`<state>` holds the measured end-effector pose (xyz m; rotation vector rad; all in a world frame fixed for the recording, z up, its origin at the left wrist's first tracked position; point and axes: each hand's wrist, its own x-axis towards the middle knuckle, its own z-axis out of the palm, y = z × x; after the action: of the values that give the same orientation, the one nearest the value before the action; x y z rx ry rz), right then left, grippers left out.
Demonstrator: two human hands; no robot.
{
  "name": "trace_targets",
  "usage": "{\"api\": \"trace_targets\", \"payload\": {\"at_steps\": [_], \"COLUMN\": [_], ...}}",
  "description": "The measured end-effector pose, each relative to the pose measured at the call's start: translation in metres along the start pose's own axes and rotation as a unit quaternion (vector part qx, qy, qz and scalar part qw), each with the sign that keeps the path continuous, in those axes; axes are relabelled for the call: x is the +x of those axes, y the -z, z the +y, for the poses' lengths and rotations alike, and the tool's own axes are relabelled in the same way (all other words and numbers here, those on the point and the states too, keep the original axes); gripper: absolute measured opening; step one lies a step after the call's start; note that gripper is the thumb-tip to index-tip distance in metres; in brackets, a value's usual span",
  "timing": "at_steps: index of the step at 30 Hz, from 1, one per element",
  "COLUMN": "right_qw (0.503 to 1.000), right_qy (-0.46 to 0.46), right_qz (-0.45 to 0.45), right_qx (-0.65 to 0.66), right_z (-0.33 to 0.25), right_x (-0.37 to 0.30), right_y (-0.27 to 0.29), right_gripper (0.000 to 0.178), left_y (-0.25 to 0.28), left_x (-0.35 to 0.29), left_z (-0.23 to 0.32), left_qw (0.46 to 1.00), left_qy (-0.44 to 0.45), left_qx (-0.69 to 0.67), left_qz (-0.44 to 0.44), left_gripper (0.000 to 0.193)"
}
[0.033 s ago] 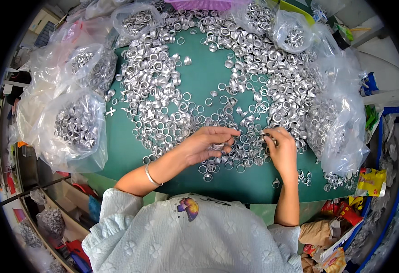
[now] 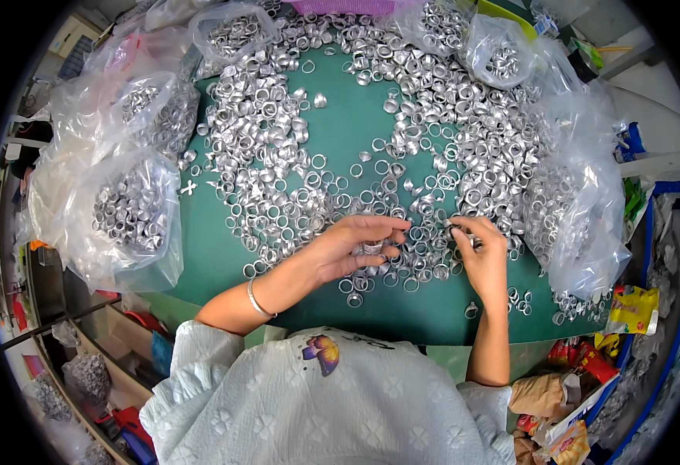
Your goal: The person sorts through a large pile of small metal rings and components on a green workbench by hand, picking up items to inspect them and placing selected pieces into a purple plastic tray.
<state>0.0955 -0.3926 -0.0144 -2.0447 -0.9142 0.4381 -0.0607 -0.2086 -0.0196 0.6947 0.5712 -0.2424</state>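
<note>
Several small silver metal rings (image 2: 278,147) lie loose and heaped over a green table (image 2: 208,256). My left hand (image 2: 348,252) reaches in from the lower left, a bangle on its wrist. Its fingers curl around a short stack of silver rings (image 2: 372,248). My right hand (image 2: 486,260) rests just to the right of it at the near edge of the pile. Its fingertips pinch one silver ring (image 2: 453,230). The two hands are a few centimetres apart, fingertips pointing toward each other.
Clear plastic bags filled with rings ring the table: two on the left (image 2: 131,213) (image 2: 154,108), some at the back (image 2: 235,31) (image 2: 503,54), one at the right (image 2: 580,225). Snack wrappers (image 2: 631,310) and clutter sit off the right edge, with shelves at the lower left.
</note>
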Motion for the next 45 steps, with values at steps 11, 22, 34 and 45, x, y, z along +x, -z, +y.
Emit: {"api": "trace_targets", "payload": {"at_steps": [11, 22, 34, 45], "right_qw": [0.583, 0.945, 0.764, 0.549], "right_qy": [-0.268, -0.015, -0.226, -0.314], "right_qz": [0.025, -0.031, -0.085, -0.102], "right_qx": [0.767, 0.325, 0.598, 0.768], "right_z": [-0.029, -0.034, -0.024, -0.005], "right_x": [-0.031, -0.041, -0.036, -0.037], "right_y": [-0.03, -0.031, -0.029, -0.041], "right_gripper": [0.026, 0.018, 0.016, 0.025], "left_y": [-0.018, -0.018, -0.016, -0.008], "left_x": [-0.005, -0.014, -0.026, -0.025], "left_z": [-0.036, -0.045, -0.038, -0.029], "left_qw": [0.947, 0.95, 0.979, 0.964], "left_qy": [0.067, -0.033, -0.078, -0.154], "left_qx": [-0.301, -0.285, -0.189, -0.217], "left_qz": [-0.092, -0.127, 0.012, 0.009], "left_gripper": [0.053, 0.045, 0.037, 0.036]}}
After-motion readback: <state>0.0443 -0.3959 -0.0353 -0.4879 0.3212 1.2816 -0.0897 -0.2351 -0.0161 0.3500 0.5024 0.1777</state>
